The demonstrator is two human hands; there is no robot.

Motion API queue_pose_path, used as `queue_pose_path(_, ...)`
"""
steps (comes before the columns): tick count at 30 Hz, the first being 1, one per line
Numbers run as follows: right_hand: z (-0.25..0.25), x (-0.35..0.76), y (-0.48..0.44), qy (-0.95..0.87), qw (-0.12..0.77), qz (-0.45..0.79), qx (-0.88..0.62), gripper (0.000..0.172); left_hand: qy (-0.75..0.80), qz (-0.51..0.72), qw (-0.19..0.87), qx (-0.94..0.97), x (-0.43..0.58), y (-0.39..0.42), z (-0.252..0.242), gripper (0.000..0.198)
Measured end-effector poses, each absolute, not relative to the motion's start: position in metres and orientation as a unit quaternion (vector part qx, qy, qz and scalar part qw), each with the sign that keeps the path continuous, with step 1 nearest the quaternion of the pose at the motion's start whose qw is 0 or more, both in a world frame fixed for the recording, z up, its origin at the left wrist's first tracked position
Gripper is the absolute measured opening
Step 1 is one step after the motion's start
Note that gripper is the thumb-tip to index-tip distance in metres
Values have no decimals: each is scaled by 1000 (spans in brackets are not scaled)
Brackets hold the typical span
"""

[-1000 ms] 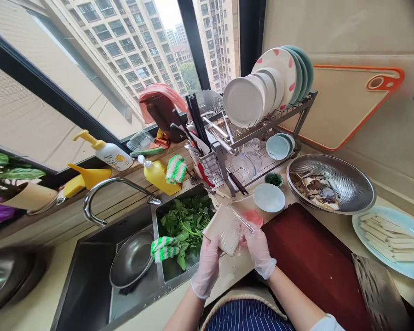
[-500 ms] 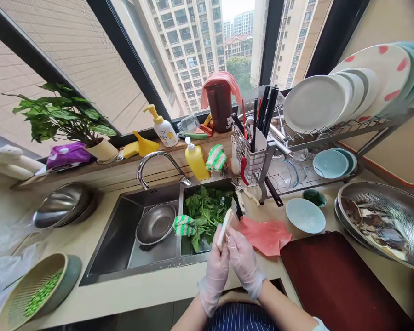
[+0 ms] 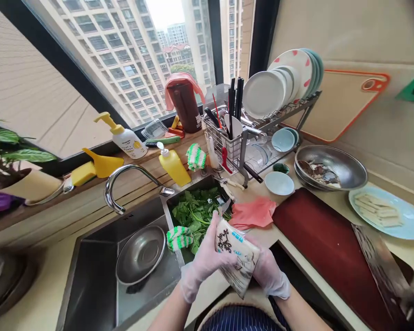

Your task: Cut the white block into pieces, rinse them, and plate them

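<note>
In clear gloves, my left hand [image 3: 209, 250] and my right hand [image 3: 271, 269] are closed around the two sides of a white printed food packet [image 3: 239, 255]. Dark and blue lettering shows on its face, which is turned up and tilted. The packet is held over the counter edge, in front of the sink. Just beyond it, leafy greens [image 3: 196, 207] fill the right basin. A pink cloth [image 3: 253, 214] lies on the counter past my right hand.
A green-striped cloth [image 3: 179, 238] hangs over the sink divider; a metal pan [image 3: 141, 255] sits in the left basin. On the right are a dark red cutting board [image 3: 317, 248], a large knife [image 3: 379, 264], a plate of pale sticks [image 3: 412, 225] and a colander [image 3: 348, 168]. Behind stands a dish rack [image 3: 279, 119].
The packet has been turned from edge-on to show its printed face and brought lower. My hands have moved apart to its two sides. The view has swung right, bringing the knife and plate in.
</note>
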State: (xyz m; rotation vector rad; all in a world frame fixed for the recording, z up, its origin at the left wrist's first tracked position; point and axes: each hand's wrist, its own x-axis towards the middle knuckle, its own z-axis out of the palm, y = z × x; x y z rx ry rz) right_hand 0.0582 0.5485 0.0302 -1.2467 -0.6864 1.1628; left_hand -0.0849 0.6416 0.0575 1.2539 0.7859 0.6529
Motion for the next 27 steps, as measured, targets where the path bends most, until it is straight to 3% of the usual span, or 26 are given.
queue_pose_path(3, 32, 30, 523, -257, 624, 539, -503, 67, 340, 188, 802, 453, -97, 642, 47, 65)
queue_pose_path(6, 30, 5, 498, -192, 671, 514, -498, 56, 366, 152, 800, 452, -105, 633, 36, 42)
queue_pose_path(11, 28, -14, 448, -56, 741, 426, -517, 49, 338, 104, 795, 492, -96, 612, 34, 38)
queue_pose_path(18, 38, -19, 362, -61, 758, 358, -542, 43, 244, 91, 729, 633, -51, 561, 61, 29)
queue_pose_path(24, 43, -23, 280, -131, 692, 352, -616, 41, 77, -243, 637, 728, -18, 499, 75, 25)
queue_pose_path(27, 46, -22, 235, -131, 679, 264, -672, 43, -17, -286, 599, 748, -6, 461, 73, 24)
